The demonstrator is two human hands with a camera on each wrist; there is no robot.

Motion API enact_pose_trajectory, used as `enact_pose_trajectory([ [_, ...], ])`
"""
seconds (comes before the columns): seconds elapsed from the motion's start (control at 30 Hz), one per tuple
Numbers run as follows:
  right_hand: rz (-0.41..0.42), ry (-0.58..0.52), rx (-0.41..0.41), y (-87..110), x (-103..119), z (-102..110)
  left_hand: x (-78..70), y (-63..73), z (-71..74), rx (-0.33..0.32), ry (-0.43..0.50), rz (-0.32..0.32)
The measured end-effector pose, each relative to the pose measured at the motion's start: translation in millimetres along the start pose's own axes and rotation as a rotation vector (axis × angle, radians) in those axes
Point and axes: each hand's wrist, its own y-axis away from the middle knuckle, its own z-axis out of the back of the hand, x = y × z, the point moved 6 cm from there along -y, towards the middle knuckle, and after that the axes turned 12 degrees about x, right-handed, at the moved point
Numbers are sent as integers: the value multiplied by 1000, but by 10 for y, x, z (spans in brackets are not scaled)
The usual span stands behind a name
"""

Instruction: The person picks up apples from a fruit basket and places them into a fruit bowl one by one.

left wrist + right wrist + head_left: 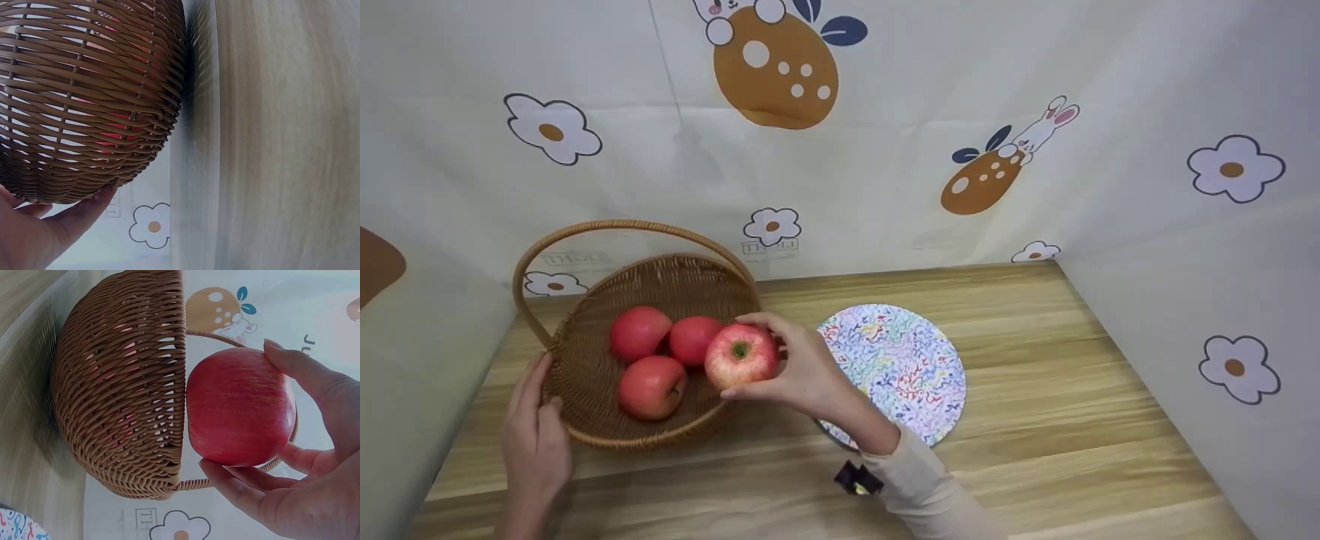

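Observation:
My right hand (802,371) grips a red apple (741,355), its fingers and thumb round the sides. In the right wrist view this apple (242,406) is level with the rim of the brown wicker basket (126,382), on its open side. Three more red apples, one of them (652,387) nearest the front, lie inside the basket (585,397). My left hand (538,439) holds the basket's left side by the foot of its handle. In the left wrist view the fingers (84,212) rest against the woven wall (84,112).
To the right of the basket a round, multicoloured patterned mat (915,375) lies on the wooden table (1050,420), partly behind my right forearm. A pale curtain (885,165) printed with flowers and rabbits stands along the back and sides. The basket's tall handle (622,223) arches up at the back.

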Motion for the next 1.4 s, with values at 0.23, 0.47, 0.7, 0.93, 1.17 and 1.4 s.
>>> enact_pose_trajectory([
  [0.23,-6,-12,-24,50,-36,59,-27,6,7,1,-7,-1],
  [0.47,-14,-18,-37,83,-54,121,-27,-8,0,10,-5,9],
  [0.7,-14,-13,-57,113,-86,172,-5,-25,-4,12,-7,17],
  [0.93,-6,0,-77,153,-121,215,-7,-24,-2,6,-12,19],
  [1.17,-32,13,-94,197,-160,255,-8,-3,2,1,-19,26],
  [1.4,-48,-6,-116,239,-210,301,-6,-2,3,1,-21,33],
])
